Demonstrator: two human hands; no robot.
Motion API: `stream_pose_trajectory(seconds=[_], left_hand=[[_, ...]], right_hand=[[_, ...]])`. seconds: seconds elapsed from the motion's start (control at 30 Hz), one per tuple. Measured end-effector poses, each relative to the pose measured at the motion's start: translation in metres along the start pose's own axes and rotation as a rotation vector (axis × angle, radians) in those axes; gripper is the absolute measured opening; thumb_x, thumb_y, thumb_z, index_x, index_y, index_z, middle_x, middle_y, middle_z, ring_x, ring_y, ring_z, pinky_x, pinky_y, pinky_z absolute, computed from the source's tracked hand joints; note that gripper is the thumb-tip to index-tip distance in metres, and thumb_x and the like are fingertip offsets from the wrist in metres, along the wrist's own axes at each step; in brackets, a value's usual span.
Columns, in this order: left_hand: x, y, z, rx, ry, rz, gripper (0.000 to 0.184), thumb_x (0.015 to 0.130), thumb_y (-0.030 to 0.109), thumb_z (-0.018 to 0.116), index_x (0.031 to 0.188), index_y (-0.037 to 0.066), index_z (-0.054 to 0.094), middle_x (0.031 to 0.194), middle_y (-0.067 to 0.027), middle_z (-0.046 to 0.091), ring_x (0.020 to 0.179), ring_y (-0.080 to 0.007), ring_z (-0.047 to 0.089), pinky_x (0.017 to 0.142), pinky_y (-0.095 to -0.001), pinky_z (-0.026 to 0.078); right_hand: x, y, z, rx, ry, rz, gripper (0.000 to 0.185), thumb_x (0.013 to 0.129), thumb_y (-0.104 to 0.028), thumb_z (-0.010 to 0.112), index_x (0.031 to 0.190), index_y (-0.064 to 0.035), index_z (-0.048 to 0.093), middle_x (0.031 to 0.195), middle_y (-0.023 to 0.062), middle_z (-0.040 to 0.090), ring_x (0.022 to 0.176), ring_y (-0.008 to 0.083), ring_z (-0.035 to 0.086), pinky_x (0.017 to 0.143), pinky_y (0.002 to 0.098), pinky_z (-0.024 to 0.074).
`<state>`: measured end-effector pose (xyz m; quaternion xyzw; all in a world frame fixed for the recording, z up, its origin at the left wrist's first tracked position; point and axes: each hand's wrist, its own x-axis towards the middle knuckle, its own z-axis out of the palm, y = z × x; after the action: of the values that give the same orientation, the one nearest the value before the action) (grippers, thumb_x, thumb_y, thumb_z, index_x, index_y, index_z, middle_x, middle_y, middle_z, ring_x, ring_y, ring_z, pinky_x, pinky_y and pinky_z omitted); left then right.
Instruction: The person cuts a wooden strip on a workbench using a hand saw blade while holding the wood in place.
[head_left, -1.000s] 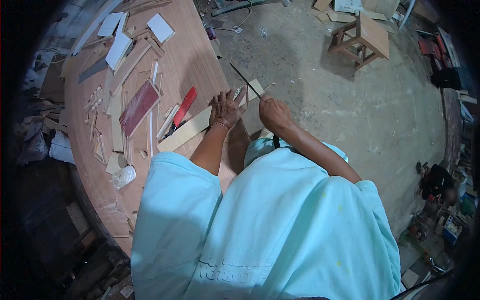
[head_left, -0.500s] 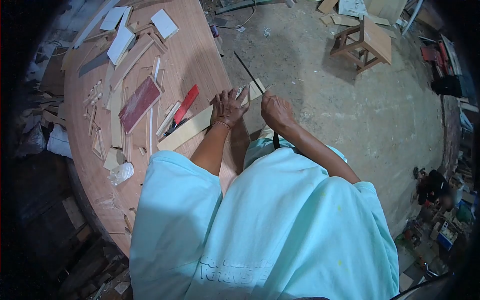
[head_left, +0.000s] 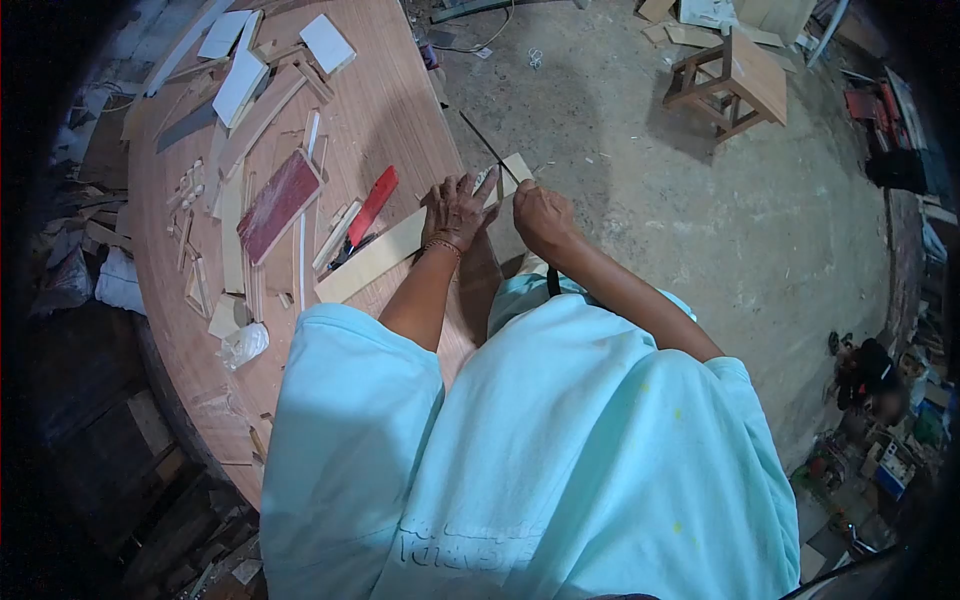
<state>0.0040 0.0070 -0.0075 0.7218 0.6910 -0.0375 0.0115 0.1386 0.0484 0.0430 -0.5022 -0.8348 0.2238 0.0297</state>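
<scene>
A long pale wooden board [head_left: 378, 257] lies slantwise on the table, and its far end [head_left: 515, 168] juts out past the table edge. My left hand [head_left: 456, 212] is over the board, gripping it near that edge with the fingers somewhat spread. My right hand [head_left: 545, 217] is closed round the near end of a thin dark file [head_left: 480, 132]. The file crosses the jutting end of the board and appears to touch it. Its handle is hidden in my fist. Left of the board lie a red-handled tool [head_left: 373, 203] and dark pliers-like jaws [head_left: 350, 250].
On the wooden table [head_left: 385, 110] lie a dark red block [head_left: 280, 207], white panels [head_left: 328, 44], wood strips and a crumpled plastic bag [head_left: 243, 345]. A wooden stool [head_left: 735, 85] stands on the concrete floor. At lower right, a person [head_left: 868, 375] is near scattered tools.
My right hand has moved slightly left and toward the board, and the file has slid with it across the board's end. My left hand and the board stay put.
</scene>
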Motion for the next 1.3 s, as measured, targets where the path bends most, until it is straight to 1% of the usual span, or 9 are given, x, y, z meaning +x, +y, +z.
stream_pose_trajectory(seconds=[0.17, 0.27, 0.37, 0.47, 0.87, 1.0, 1.07, 1.23, 1.3], left_hand=[[0.000, -0.012, 0.033, 0.029, -0.013, 0.022, 0.050, 0.073, 0.016, 0.039, 0.121, 0.025, 0.027, 0.107, -0.0032, 0.039, 0.094, -0.0230, 0.039, 0.078, -0.0373, 0.032], [-0.001, -0.012, 0.040, -0.074, -0.054, -0.133, 0.048, 0.073, 0.016, 0.039, 0.120, 0.025, 0.029, 0.108, -0.0029, 0.040, 0.092, -0.0236, 0.040, 0.077, -0.0372, 0.033], [0.000, -0.005, 0.006, 0.083, 0.089, 0.033, 0.049, 0.072, 0.015, 0.042, 0.119, 0.024, 0.032, 0.109, -0.0022, 0.039, 0.088, -0.0228, 0.039, 0.073, -0.0367, 0.033], [0.003, -0.001, -0.001, -0.066, 0.067, -0.079, 0.055, 0.069, 0.040, 0.047, 0.120, 0.025, 0.031, 0.108, -0.0025, 0.039, 0.087, -0.0245, 0.039, 0.074, -0.0388, 0.032], [0.003, -0.001, -0.015, -0.088, -0.127, 0.002, 0.060, 0.069, 0.039, 0.049, 0.122, 0.027, 0.025, 0.115, -0.0022, 0.034, 0.094, -0.0246, 0.036, 0.081, -0.0397, 0.028], [0.002, 0.000, -0.014, -0.053, -0.110, -0.020, 0.060, 0.069, 0.039, 0.050, 0.122, 0.027, 0.026, 0.115, -0.0024, 0.035, 0.095, -0.0245, 0.036, 0.082, -0.0396, 0.028], [0.001, -0.003, -0.008, -0.096, 0.037, 0.036, 0.054, 0.070, 0.040, 0.045, 0.120, 0.028, 0.029, 0.107, -0.0016, 0.041, 0.089, -0.0235, 0.039, 0.076, -0.0396, 0.031], [0.001, -0.004, -0.007, -0.145, -0.047, 0.012, 0.060, 0.069, 0.035, 0.051, 0.122, 0.028, 0.025, 0.115, -0.0028, 0.035, 0.094, -0.0259, 0.037, 0.082, -0.0411, 0.028], [0.001, -0.004, -0.005, -0.148, -0.050, 0.019, 0.059, 0.070, 0.034, 0.051, 0.123, 0.028, 0.024, 0.116, -0.0026, 0.035, 0.094, -0.0261, 0.036, 0.082, -0.0412, 0.028]], right_hand=[[0.041, 0.007, 0.035, -0.039, -0.011, -0.218, 0.012, 0.069, -0.011, 0.046, 0.071, 0.0003, 0.051, 0.063, 0.0154, 0.056, 0.059, 0.0255, 0.058, 0.047, 0.0331, 0.0457], [0.040, 0.002, 0.028, -0.049, -0.067, -0.187, 0.013, 0.069, -0.010, 0.047, 0.072, 0.0006, 0.053, 0.063, 0.0137, 0.057, 0.059, 0.0251, 0.058, 0.047, 0.0329, 0.0460], [0.005, -0.010, -0.002, -0.109, -0.048, -0.080, 0.015, 0.071, -0.007, 0.040, 0.077, 0.0041, 0.049, 0.064, 0.0185, 0.055, 0.061, 0.0301, 0.057, 0.053, 0.0356, 0.0456], [-0.004, -0.003, -0.013, -0.092, -0.059, -0.064, 0.015, 0.072, -0.007, 0.036, 0.074, 0.0037, 0.047, 0.065, 0.0199, 0.055, 0.060, 0.0330, 0.056, 0.051, 0.0387, 0.0448], [-0.013, -0.001, -0.031, 0.006, -0.018, -0.018, 0.015, 0.074, -0.009, 0.034, 0.073, 0.0019, 0.044, 0.061, 0.0206, 0.053, 0.060, 0.0344, 0.054, 0.049, 0.0420, 0.0415], [-0.007, -0.003, -0.037, -0.007, 0.045, -0.031, 0.017, 0.074, -0.010, 0.034, 0.076, 0.0022, 0.045, 0.060, 0.0196, 0.053, 0.058, 0.0354, 0.054, 0.048, 0.0424, 0.0406], [-0.005, -0.001, -0.030, 0.008, 0.029, -0.007, 0.014, 0.072, -0.008, 0.037, 0.073, 0.0031, 0.046, 0.061, 0.0198, 0.054, 0.060, 0.0339, 0.055, 0.050, 0.0405, 0.0424], [0.004, 0.005, -0.007, -0.029, 0.004, -0.028, 0.010, 0.070, -0.005, 0.041, 0.070, 0.0033, 0.046, 0.063, 0.0200, 0.055, 0.061, 0.0325, 0.056, 0.052, 0.0384, 0.0445], [0.006, 0.007, -0.004, 0.028, -0.054, 0.002, 0.026, 0.079, -0.014, 0.027, 0.079, 0.0031, 0.047, 0.062, 0.0206, 0.053, 0.058, 0.0358, 0.054, 0.051, 0.0440, 0.0411]])
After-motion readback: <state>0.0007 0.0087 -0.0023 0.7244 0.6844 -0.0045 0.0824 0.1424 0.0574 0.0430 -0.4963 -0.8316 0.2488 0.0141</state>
